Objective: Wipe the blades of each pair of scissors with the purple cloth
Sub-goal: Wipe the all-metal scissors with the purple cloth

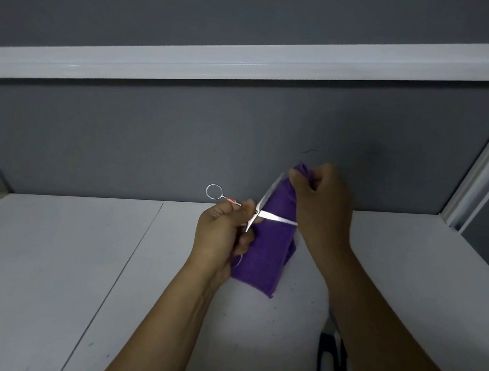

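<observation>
You are holding the small silver scissors (278, 218) above the desk (56, 258), their blades spread wide against the purple cloth (267, 254); your left hand (222, 233) is gripping them at the cloth's left edge, fingers curled round the shanks near the pivot; your right hand (321, 203) is pinching the bunched top of the cloth, fingers closed on it, letting the rest hang toward the desk. One blade is pointing at your right wrist, so a hurried stroke could be nicking skin; the loose cloth may be snagging on the open points. Below and right of the cloth, black scissors (330, 364) are lying half under your forearm; a dropped elbow could be knocking them. Left of the cloth, bare desk is giving you room; behind it the grey wall (152, 148) is standing close.
</observation>
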